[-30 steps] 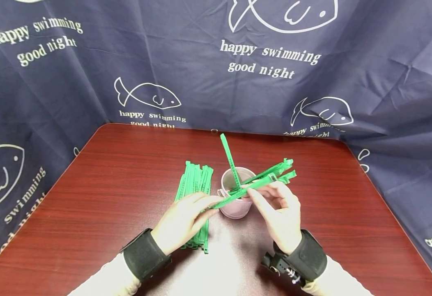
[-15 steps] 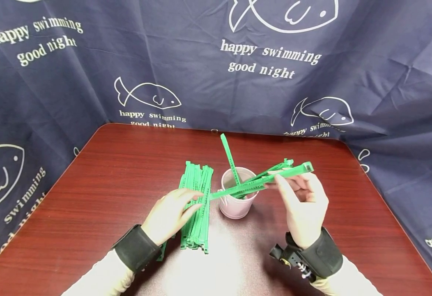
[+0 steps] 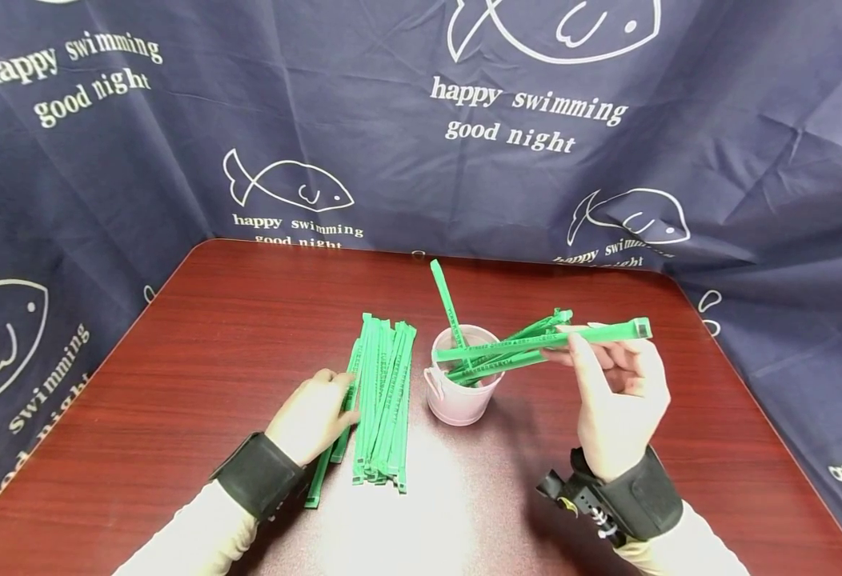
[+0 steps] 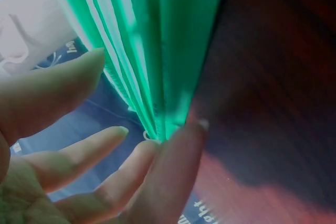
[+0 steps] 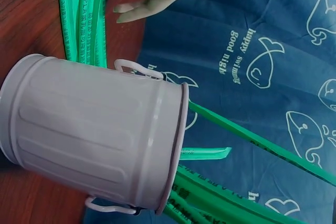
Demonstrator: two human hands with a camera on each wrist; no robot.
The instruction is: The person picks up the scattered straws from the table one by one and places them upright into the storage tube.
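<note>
My right hand pinches a long green wrapped straw, held across and above the bucket's mouth. The small pale pink bucket stands upright with several green straws in it, one leaning up and back, others leaning right. Left of it lies a pile of wrapped straws. My left hand is at the pile's left side by two separate straws. In the left wrist view a finger touches the straws' ends, while the thumb stands apart. The right wrist view hides my right hand.
A reddish-brown table bears everything. Behind it hangs a dark blue curtain with white fish and lettering. The bucket has side handles. Black bands circle both wrists.
My right hand has moved right, drawing the straw out of the left hand's grasp and across the bucket. The left hand has let go of it and shifted left along the pile.
</note>
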